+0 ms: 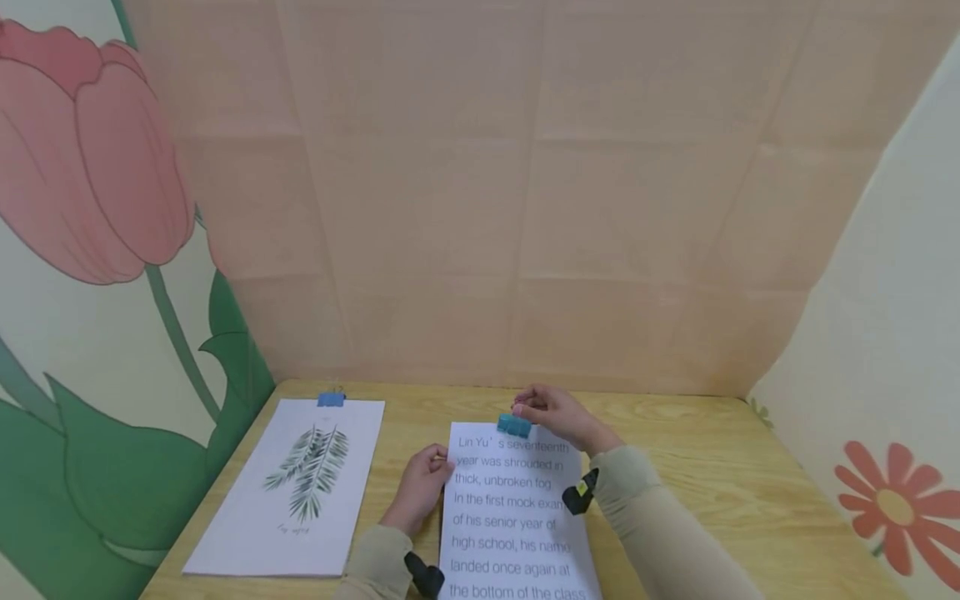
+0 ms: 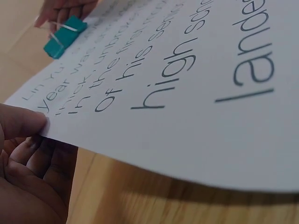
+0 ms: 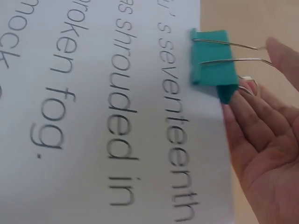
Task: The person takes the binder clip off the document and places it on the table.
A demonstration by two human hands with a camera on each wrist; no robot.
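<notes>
A white sheet printed with large text [image 1: 504, 512] is in front of me, its top end lifted off the wood in the left wrist view. My left hand [image 1: 420, 487] pinches its left edge, thumb [image 2: 25, 122] on top and fingers beneath. A teal binder clip [image 3: 216, 58] sits over the sheet's top edge. My right hand [image 1: 558, 417] grips the clip's wire handles, with the thumb [image 3: 282, 58] at the upper one and the fingers [image 3: 254, 114] under the paper at the lower one. Both handles stick out past the top edge.
To the left lies another white sheet with a green leaf drawing [image 1: 306, 475], a blue binder clip [image 1: 331, 400] at its top. The light wooden table [image 1: 712, 492] ends at a tan sheet-covered wall [image 1: 525, 208]. Flower-painted walls stand at both sides.
</notes>
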